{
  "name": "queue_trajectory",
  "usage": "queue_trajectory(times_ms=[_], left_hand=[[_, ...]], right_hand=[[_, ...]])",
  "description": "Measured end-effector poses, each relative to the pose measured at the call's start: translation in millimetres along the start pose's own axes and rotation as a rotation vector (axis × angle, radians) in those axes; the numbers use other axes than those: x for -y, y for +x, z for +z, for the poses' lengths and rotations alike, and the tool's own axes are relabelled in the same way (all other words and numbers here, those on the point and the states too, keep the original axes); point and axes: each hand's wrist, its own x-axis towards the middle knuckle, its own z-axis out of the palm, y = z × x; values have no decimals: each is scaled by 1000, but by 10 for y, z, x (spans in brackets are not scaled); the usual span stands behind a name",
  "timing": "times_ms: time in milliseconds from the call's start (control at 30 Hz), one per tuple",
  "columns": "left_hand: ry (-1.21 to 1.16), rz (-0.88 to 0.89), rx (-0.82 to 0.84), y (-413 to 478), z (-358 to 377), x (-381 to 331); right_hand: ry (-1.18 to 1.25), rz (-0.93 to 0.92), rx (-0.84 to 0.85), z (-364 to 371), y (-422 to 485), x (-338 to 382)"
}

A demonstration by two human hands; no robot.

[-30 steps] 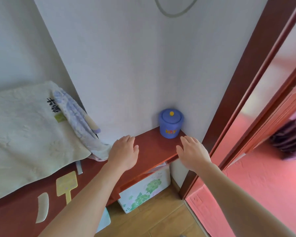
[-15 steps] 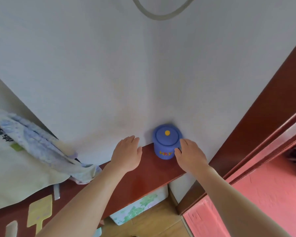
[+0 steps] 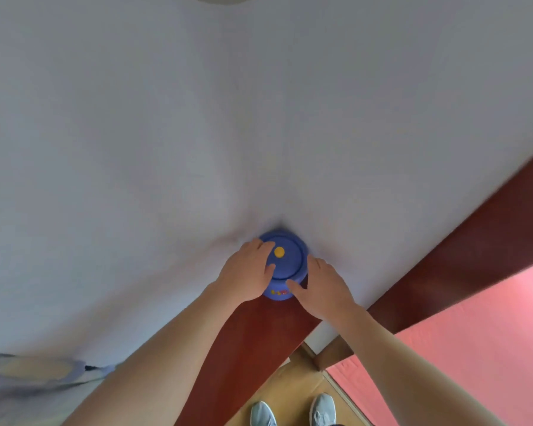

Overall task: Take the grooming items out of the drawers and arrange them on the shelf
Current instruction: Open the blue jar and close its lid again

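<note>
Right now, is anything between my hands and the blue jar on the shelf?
Nothing visible is in the way. The left hand grips the jar at its top left edge, and the right hand holds its right side, thumb on the front. The jar stands on the shelf.

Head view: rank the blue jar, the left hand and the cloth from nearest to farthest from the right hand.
1. The blue jar, in the corner: the right hand has its fingers on its side.
2. The left hand, on the jar's opposite side.
3. The cloth, far left along the shelf.
</note>
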Motion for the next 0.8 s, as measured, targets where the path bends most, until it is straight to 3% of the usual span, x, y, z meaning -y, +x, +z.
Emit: queue_trajectory(times_ms=[433,800], left_hand=[[16,49,69,476,97,-76],[-7,66,27,584,150,-47]], right_hand=[[132,93,-28,217,94,-84],[146,121,-49,282,118,-68]])
